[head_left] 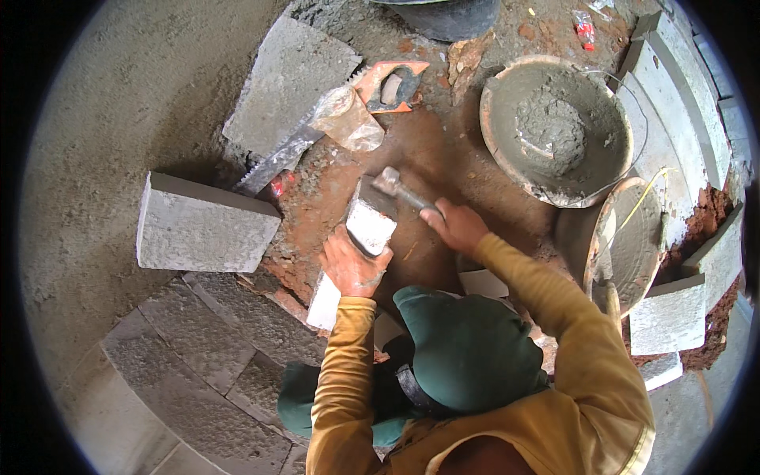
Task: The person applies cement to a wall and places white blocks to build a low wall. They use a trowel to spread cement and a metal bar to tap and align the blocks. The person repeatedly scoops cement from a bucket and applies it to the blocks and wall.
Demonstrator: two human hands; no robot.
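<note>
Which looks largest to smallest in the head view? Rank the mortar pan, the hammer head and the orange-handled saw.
1. Mortar pan, clearly largest.
2. Orange-handled saw, handle and blade together.
3. Hammer head, smallest; the right hand grips its handle.

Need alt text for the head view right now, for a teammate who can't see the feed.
Seen from above, the left hand steadies a pale stone block on red earth while the right hand holds a hammer with its head over the block. A mortar-filled basin, a handsaw and grey paving blocks lie around them.
</note>
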